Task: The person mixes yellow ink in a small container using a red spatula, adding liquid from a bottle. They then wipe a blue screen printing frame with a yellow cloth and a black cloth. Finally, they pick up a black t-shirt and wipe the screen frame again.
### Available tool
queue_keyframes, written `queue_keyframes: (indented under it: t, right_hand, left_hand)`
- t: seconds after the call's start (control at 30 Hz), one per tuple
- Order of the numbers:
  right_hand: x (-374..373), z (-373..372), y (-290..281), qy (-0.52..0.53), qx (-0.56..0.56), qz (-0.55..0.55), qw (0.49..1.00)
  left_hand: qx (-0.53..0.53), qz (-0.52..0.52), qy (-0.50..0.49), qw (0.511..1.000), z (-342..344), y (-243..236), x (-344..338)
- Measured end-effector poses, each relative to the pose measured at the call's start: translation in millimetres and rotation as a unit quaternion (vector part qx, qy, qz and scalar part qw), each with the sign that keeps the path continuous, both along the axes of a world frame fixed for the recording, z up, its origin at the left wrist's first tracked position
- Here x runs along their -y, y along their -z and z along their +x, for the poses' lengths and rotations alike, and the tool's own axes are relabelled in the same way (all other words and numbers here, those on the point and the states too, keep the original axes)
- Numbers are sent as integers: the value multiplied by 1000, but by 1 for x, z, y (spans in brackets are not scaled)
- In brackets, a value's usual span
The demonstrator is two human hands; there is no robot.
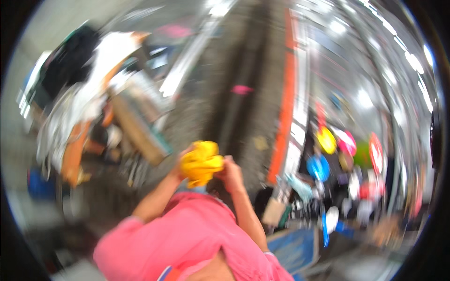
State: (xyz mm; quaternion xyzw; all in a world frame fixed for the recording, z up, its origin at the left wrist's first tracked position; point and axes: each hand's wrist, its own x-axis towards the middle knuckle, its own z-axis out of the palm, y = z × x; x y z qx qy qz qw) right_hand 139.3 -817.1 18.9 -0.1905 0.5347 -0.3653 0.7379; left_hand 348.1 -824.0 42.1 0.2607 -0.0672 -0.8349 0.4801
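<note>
A crumpled bright yellow cloth (201,164) is bunched up in front of my chest, between my two hands. My left hand (182,165) grips it from the left side, its fingers mostly hidden behind the folds. On the right edge of the cloth, my right hand (230,174) is closed, with the fingertips pinching the fabric. Both forearms are bent inward, coming out of pink sleeves. Motion blur softens the whole picture, so the exact finger positions are hard to read.
To the left is a cluttered pile with a wooden-looking beam (138,124) and whitish sheeting (110,54). An orange strip (287,103) runs along the floor at the right. Beyond it stand colourful round items, including a blue disc (318,167). A blue panel (293,250) lies near my right elbow.
</note>
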Motion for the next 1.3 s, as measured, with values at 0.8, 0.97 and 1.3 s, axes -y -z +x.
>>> queue_keyframes:
  t: [0.8,0.97,1.3]
  right_hand:
    - [542,-44,89,-113,-42,99,988]
    - [669,-27,90,-203,-72,77,973]
    - [836,158,-14,-400,-5,-167,901]
  left_hand:
    - [-29,-22,-255,966,40,49,419]
    - [-35,22,-392,919,40,49,467]
    - [120,56,-598,790,103,-8,480]
